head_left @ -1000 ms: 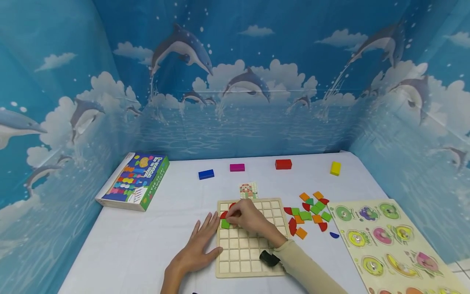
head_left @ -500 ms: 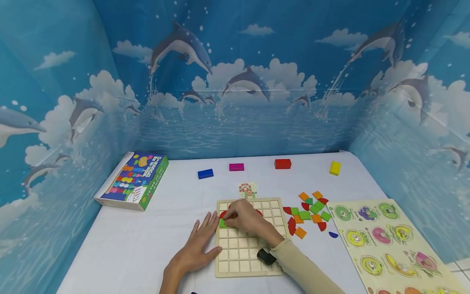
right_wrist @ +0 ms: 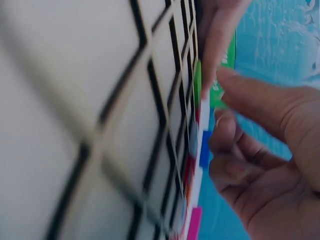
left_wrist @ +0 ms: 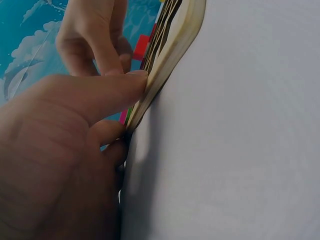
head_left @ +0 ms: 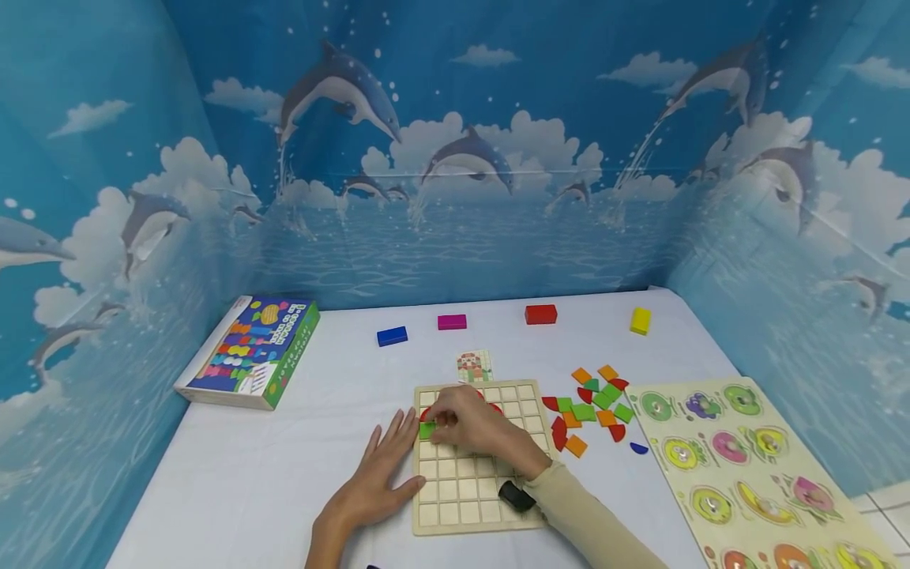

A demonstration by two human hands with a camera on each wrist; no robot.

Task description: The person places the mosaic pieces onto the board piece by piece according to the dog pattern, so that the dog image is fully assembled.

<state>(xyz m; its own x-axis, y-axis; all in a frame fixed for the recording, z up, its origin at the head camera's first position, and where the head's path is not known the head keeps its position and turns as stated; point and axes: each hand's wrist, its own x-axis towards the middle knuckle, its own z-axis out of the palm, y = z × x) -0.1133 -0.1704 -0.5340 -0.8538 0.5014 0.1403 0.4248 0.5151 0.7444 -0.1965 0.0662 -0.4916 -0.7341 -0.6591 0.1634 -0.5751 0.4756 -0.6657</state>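
Note:
My left hand (head_left: 379, 482) lies flat on the white cloth with spread fingers, its thumb and fingertips at the left edge of the wooden grid board (head_left: 448, 518). In the left wrist view, the left thumb (left_wrist: 112, 92) touches that edge. Over the board's upper left, my right hand (head_left: 472, 427) has loosely bent fingers. Just left of its fingertips, a green square tile (head_left: 426, 431) sits in the leftmost column. Between the right thumb and forefinger the right wrist view shows a gap with nothing held. Red pieces (head_left: 496, 408) on the board are partly hidden by this hand.
Loose orange, green and red tiles (head_left: 583, 412) lie right of the board, near a blue half-round piece (head_left: 638, 448). A pattern card (head_left: 474, 366) is behind the board. A fruit puzzle board (head_left: 711, 442) lies at right, a toy box (head_left: 249, 352) at left. Several coloured blocks (head_left: 541, 314) stand behind.
My right fingertips have drawn back slightly to the right from the green tile, which now shows more. The left hand stays beside the board. The head view has shifted a little.

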